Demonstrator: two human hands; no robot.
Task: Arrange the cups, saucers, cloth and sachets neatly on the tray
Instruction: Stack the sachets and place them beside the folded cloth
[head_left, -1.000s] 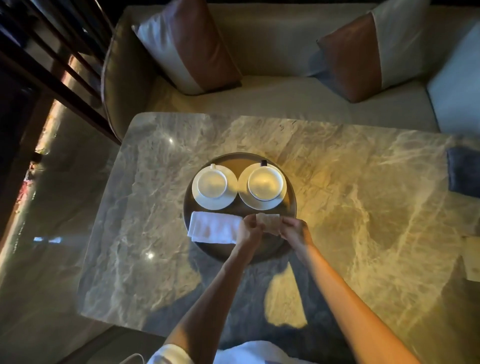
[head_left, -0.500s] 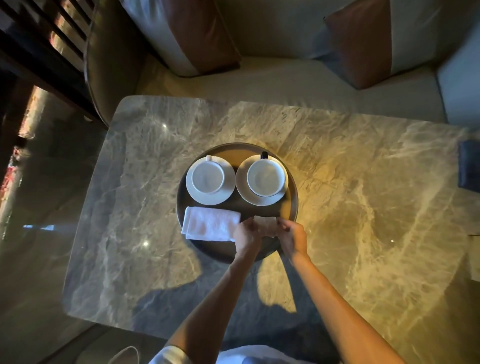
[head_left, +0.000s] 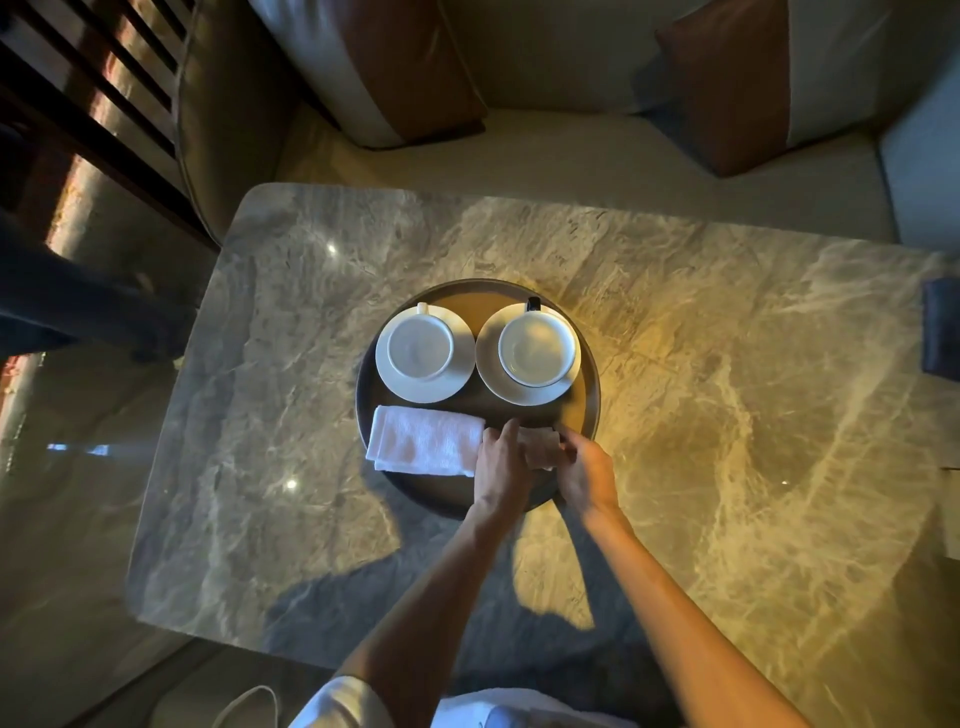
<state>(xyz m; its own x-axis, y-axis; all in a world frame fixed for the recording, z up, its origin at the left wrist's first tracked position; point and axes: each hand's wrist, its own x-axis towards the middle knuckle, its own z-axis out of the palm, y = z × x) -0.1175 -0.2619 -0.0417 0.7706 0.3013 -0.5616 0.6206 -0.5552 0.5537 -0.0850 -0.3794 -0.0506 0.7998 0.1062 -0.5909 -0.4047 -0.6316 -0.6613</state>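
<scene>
Left hand (head_left: 500, 463), right hand (head_left: 586, 469) pinch sachets (head_left: 540, 448) near tray (head_left: 592, 404) rim, beside cloth (head_left: 423, 439).

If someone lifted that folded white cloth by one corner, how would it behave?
The white cloth looks like soft terry, so it would probably droop and unfold. It seems light, and its nap should grip rather than slide on the tray.
</scene>
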